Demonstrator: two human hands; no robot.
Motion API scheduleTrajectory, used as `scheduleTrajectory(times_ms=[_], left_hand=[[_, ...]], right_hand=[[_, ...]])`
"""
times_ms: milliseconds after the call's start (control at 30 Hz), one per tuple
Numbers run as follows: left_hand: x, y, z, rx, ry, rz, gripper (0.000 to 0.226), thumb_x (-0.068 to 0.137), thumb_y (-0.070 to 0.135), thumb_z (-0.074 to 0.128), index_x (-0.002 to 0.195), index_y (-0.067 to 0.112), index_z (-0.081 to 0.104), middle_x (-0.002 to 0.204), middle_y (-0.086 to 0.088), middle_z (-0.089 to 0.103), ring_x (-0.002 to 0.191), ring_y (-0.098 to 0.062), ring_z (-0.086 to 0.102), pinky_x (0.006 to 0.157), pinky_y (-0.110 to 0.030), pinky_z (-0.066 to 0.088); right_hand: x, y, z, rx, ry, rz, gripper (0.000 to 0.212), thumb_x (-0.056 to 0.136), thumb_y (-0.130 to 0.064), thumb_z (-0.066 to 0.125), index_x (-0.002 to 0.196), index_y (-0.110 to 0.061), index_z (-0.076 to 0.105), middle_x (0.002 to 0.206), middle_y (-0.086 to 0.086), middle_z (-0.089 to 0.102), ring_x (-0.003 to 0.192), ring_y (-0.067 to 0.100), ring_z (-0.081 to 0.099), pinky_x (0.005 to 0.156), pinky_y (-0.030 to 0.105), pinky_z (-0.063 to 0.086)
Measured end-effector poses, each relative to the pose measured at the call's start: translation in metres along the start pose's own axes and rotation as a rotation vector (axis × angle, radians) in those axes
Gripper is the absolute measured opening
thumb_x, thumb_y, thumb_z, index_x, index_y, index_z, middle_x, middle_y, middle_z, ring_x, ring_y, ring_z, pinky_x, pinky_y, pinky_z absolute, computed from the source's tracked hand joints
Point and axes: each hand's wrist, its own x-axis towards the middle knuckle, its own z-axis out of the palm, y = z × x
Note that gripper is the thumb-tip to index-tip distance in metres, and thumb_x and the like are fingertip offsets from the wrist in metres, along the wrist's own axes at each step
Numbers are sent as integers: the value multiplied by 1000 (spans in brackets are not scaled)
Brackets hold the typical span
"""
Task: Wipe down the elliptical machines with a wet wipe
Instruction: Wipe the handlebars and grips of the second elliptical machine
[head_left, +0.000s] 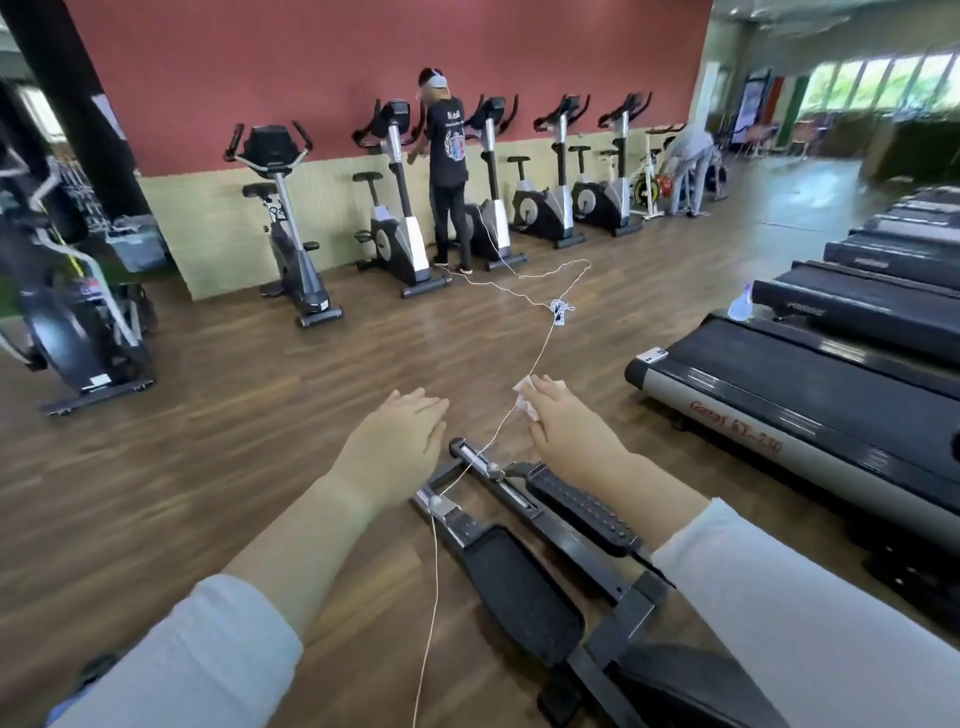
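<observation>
Below me lies the black elliptical machine (524, 577), with its two foot pedals and rails running toward the floor. My left hand (402, 436) hovers flat above the rail end, fingers apart and holding nothing. My right hand (563, 421) is stretched out above the right pedal and holds a crumpled white wet wipe (525, 400) under its fingers. A second elliptical machine (67, 312) stands at the far left.
A thin white cord (545, 332) runs across the wooden floor and over the rails. Treadmills (795, 395) line the right side, one bearing a spray bottle (742, 304). Exercise bikes (400, 208) stand along the red wall, where a person (448, 171) works; another person (688, 166) bends farther right.
</observation>
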Motion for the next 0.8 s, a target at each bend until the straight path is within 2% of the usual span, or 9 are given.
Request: scheduleTrajectory(times_ms=[100, 233, 400, 600, 667, 800], left_hand=[[41, -5, 10, 1, -8, 44, 43, 102, 26, 31, 141, 14, 46, 146, 0, 46, 142, -15, 31, 118, -27, 9], [102, -8, 22, -39, -5, 88, 62, 91, 36, 18, 139, 14, 48, 144, -2, 49, 141, -17, 34, 118, -28, 11], [172, 6, 45, -88, -14, 204, 66, 91, 41, 12, 137, 14, 51, 142, -1, 51, 140, -18, 35, 118, -30, 12], [241, 36, 79, -156, -62, 359, 42, 102, 25, 32, 138, 13, 50, 143, 0, 50, 141, -17, 33, 117, -28, 9], [260, 46, 88, -190, -79, 430, 40, 102, 22, 35, 139, 12, 49, 144, -1, 49, 141, -17, 32, 118, -29, 9], [296, 70, 110, -234, -134, 583, 44, 101, 27, 30, 138, 12, 50, 144, -1, 48, 141, -17, 32, 118, -31, 11]], right_hand=[[27, 24, 0, 21, 24, 78, 39, 105, -18, 34, 140, -5, 43, 150, 11, 38, 143, 24, 27, 113, 22, 12], [59, 55, -10, 115, 80, 168, 37, 105, -18, 32, 136, -7, 50, 147, 9, 43, 142, 21, 29, 112, 22, 15], [79, 100, -24, 158, 109, 309, 38, 105, -21, 32, 139, -15, 48, 149, 2, 43, 143, 16, 28, 111, 23, 19], [74, 151, -28, 142, 199, 499, 35, 101, -18, 40, 134, -16, 53, 135, 7, 56, 135, 20, 42, 109, 28, 30], [67, 162, -28, 114, 213, 558, 33, 102, -19, 40, 132, -15, 54, 132, 7, 58, 131, 21, 45, 108, 29, 32], [48, 173, -32, 41, 261, 704, 32, 104, -22, 37, 127, -11, 56, 128, 5, 60, 127, 21, 46, 100, 22, 28]])
